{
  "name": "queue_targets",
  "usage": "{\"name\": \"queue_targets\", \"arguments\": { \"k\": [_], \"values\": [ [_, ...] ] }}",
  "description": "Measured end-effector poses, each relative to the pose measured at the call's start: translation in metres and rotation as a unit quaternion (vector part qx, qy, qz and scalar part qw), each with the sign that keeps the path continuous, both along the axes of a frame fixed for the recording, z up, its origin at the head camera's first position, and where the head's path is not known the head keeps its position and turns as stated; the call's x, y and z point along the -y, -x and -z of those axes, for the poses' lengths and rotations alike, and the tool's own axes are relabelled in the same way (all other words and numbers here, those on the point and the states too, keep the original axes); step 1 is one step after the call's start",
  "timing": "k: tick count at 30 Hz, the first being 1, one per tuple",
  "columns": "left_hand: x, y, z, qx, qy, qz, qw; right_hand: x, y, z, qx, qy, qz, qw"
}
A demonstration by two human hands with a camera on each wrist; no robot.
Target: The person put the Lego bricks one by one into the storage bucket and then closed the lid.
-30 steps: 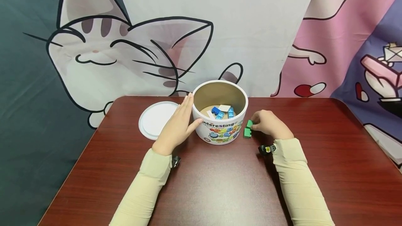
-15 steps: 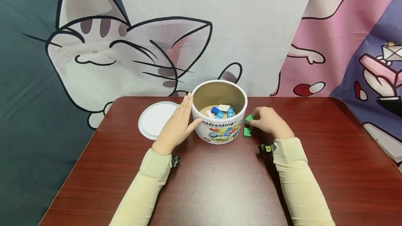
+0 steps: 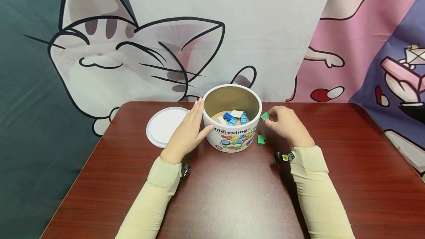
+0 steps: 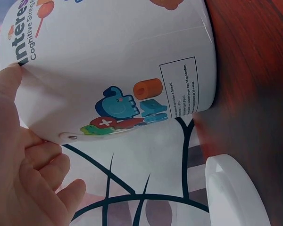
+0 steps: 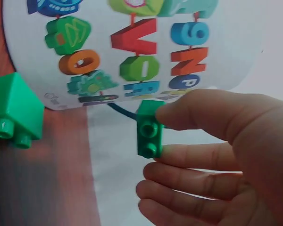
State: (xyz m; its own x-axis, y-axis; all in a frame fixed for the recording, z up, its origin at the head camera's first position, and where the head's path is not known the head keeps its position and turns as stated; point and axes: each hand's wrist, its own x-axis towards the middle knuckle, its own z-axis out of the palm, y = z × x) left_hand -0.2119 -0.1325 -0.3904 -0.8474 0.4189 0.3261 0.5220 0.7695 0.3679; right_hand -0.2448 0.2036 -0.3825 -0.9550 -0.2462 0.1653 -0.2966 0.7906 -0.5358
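My right hand (image 3: 287,123) pinches a green toy block (image 5: 149,132) between thumb and index finger, beside the right wall of a round white bucket (image 3: 232,140). Two studs show on the block in the right wrist view. A second green block (image 3: 261,140) lies on the table below that hand, close to the bucket's base. My left hand (image 3: 186,134) touches the bucket's left side, its fingers straight and its thumb at the front near the rim. Inside the bucket are several blocks, including a dark blue one (image 3: 227,116), light blue ones (image 3: 244,118) and a white one (image 3: 237,114).
A round white lid (image 3: 166,128) lies left of the bucket, partly hidden behind my left hand. Everything stands on a dark red wooden table (image 3: 225,202). A cloth with a cartoon cat (image 3: 109,58) hangs right behind the table's far edge.
My right hand has lifted one green block away from the other and moved it up along the bucket's side. The other block stays on the table. My left hand has not moved.
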Motion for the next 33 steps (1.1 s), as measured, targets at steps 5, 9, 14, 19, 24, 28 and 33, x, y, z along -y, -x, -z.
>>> {"name": "queue_targets", "arguments": {
  "k": [5,9,14,19,24,28,33],
  "values": [
    [0.0,0.0,0.0,-0.002,0.001,0.001,1.0,0.001,-0.005,-0.008,-0.025,0.019,0.016,0.9994],
    [0.0,0.0,0.0,0.003,0.002,0.0,1.0,0.002,-0.009,-0.012,-0.054,0.038,0.036,0.9972],
    [0.0,0.0,0.0,0.0,0.001,0.001,1.0,0.005,-0.014,-0.017,-0.113,0.066,0.051,0.99],
    [0.0,0.0,0.0,-0.003,0.0,0.002,1.0,0.01,-0.019,-0.024,-0.155,0.09,0.058,0.982],
    [0.0,0.0,0.0,0.0,0.003,-0.001,1.0,0.016,-0.023,-0.029,-0.176,0.113,0.063,0.9758],
    [0.0,-0.001,-0.001,0.004,0.004,-0.002,1.0,0.024,-0.027,-0.031,-0.205,0.126,0.055,0.9692],
    [0.0,0.0,-0.001,0.002,0.004,-0.001,1.0,0.033,-0.031,-0.034,-0.226,0.137,0.036,0.9637]
  ]
}}
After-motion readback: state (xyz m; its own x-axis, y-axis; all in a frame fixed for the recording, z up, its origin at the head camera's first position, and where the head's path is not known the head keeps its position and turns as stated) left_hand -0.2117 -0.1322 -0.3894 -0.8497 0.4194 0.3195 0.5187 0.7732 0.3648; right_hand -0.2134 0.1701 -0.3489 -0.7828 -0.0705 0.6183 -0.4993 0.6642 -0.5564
